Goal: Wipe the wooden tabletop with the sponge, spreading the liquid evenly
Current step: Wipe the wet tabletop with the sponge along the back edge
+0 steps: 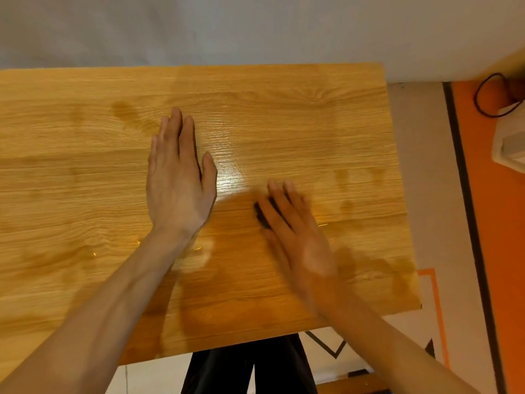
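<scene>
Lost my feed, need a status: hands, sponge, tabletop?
Left hand flat on tabletop. Right hand flat, pressing dark sponge. Wet streaks patchy. Nothing in the way.

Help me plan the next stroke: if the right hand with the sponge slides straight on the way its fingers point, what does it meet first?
Probably nothing solid. The right hand, flat on the dark sponge, points up and slightly left across the wooden tabletop; it would cross the glossy wet patch, passing right of the left hand, as far as visible.
</scene>
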The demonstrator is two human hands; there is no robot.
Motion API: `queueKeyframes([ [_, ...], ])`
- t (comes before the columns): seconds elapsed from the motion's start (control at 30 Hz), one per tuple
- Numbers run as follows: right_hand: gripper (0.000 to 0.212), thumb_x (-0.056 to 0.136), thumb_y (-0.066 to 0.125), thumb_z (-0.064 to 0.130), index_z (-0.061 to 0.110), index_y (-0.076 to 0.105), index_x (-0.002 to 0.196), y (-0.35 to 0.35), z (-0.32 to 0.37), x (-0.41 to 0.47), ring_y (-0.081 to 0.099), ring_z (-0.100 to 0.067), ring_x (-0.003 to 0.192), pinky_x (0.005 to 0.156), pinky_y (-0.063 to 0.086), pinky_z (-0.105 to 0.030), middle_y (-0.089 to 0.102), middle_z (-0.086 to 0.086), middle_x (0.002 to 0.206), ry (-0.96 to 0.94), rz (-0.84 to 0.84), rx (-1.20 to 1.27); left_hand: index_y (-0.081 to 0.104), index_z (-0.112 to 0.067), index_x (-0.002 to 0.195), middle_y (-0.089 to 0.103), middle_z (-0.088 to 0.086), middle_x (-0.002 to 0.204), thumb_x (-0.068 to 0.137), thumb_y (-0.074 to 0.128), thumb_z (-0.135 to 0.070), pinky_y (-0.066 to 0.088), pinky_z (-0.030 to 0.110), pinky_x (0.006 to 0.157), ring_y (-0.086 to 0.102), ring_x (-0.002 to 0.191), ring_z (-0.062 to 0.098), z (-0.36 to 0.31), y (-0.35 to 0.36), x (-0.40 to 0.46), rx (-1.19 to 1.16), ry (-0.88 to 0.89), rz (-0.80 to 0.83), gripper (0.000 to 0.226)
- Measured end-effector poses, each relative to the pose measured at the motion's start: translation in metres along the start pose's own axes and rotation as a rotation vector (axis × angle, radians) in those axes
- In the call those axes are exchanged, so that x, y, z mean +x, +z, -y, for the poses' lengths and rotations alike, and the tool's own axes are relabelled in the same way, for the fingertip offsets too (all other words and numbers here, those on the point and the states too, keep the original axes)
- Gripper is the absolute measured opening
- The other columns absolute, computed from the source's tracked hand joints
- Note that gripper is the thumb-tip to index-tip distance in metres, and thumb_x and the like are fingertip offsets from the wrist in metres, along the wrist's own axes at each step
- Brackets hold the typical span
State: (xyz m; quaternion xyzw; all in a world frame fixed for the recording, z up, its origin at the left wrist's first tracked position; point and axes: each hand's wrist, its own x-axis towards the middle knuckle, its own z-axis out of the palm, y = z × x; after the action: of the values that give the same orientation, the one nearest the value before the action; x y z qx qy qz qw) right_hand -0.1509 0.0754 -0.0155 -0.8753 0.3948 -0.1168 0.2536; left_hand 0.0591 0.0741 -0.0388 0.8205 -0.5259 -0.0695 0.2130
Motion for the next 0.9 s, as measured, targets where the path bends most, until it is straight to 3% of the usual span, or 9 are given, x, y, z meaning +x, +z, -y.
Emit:
queueKeyframes([
  [0.13,0.053,0.095,0.052,0.015,0.006,0.036,0.144,-0.009,-0.010,0.017,0.019,-0.033,0.146,0.118,0.025,-0.052,0.030,-0.013,0.154,-0.119,0.120,-0.049,0.028,0.000,0.157,0.022,0.017,0.167,0.106,0.034,-0.030,0.011,0.041,0.128,0.016,0.156,0.031,-0.001,-0.001,0.001,0.009,0.004,0.002,0.060],
  [0.2,0.050,0.096,0.052,0.005,0.003,0.037,0.144,-0.014,-0.017,0.079,0.019,-0.037,0.146,0.118,0.024,-0.054,0.031,-0.017,0.154,-0.027,0.050,-0.047,0.028,0.000,0.157,0.022,0.017,0.167,0.106,0.033,-0.031,0.011,0.041,0.128,0.016,0.156,0.031,-0.001,-0.001,0.001,0.018,0.007,0.004,0.060],
  [0.3,0.047,0.103,0.042,0.019,0.006,0.032,0.148,-0.015,-0.017,0.127,0.013,-0.027,0.149,0.123,0.009,-0.042,0.025,-0.010,0.158,0.183,-0.102,0.012,0.029,0.000,0.157,0.023,0.017,0.166,0.105,0.033,-0.032,0.012,0.040,0.128,0.018,0.156,0.032,-0.001,0.000,0.000,0.022,0.006,-0.002,0.061],
  [0.4,0.043,0.101,0.046,0.019,0.005,0.042,0.142,0.002,0.002,0.058,0.023,-0.029,0.146,0.121,0.017,-0.043,0.036,-0.012,0.152,0.107,-0.126,-0.020,0.030,0.000,0.156,0.024,0.018,0.166,0.104,0.035,-0.031,0.013,0.040,0.127,0.019,0.156,0.032,-0.001,-0.001,0.000,0.024,0.005,-0.005,0.061],
  [0.53,0.043,0.093,0.054,0.016,0.002,0.051,0.134,0.000,0.003,-0.001,0.034,-0.035,0.139,0.114,0.031,-0.057,0.046,-0.015,0.145,-0.111,0.037,-0.058,0.030,0.000,0.156,0.024,0.017,0.166,0.105,0.037,-0.029,0.012,0.040,0.128,0.018,0.156,0.032,-0.003,-0.001,0.000,0.021,-0.001,-0.002,0.059],
  [0.6,0.044,0.093,0.053,0.006,0.003,0.048,0.137,-0.013,-0.018,0.041,0.028,-0.041,0.142,0.115,0.022,-0.063,0.041,-0.017,0.149,-0.078,0.072,-0.181,0.029,0.000,0.157,0.023,0.017,0.166,0.106,0.038,-0.028,0.013,0.040,0.128,0.018,0.156,0.031,-0.003,-0.002,0.001,0.021,0.000,0.005,0.059],
  [0.67,0.042,0.098,0.048,0.006,0.004,0.044,0.141,-0.027,-0.043,0.090,0.019,-0.035,0.147,0.121,0.015,-0.052,0.034,-0.012,0.154,0.053,-0.074,-0.184,0.029,0.000,0.157,0.023,0.017,0.167,0.106,0.038,-0.028,0.013,0.040,0.128,0.017,0.156,0.031,-0.003,-0.003,0.001,0.024,0.005,0.008,0.058],
  [0.73,0.040,0.100,0.046,0.008,0.002,0.045,0.140,-0.037,-0.055,0.107,0.023,-0.029,0.147,0.122,0.019,-0.042,0.037,-0.012,0.152,0.151,-0.193,-0.103,0.029,0.000,0.157,0.022,0.017,0.167,0.106,0.038,-0.028,0.012,0.041,0.128,0.017,0.156,0.031,-0.003,-0.002,-0.001,0.033,0.003,0.008,0.059],
  [0.9,0.050,0.081,0.069,-0.012,-0.009,0.053,0.127,-0.023,-0.016,-0.021,0.042,-0.046,0.132,0.104,0.041,-0.061,0.049,-0.027,0.138,-0.012,-0.056,-0.013,0.029,0.001,0.157,0.023,0.018,0.166,0.106,0.039,-0.027,0.014,0.043,0.128,0.017,0.156,0.032,-0.002,-0.003,0.000,0.034,0.001,0.018,0.059],
])
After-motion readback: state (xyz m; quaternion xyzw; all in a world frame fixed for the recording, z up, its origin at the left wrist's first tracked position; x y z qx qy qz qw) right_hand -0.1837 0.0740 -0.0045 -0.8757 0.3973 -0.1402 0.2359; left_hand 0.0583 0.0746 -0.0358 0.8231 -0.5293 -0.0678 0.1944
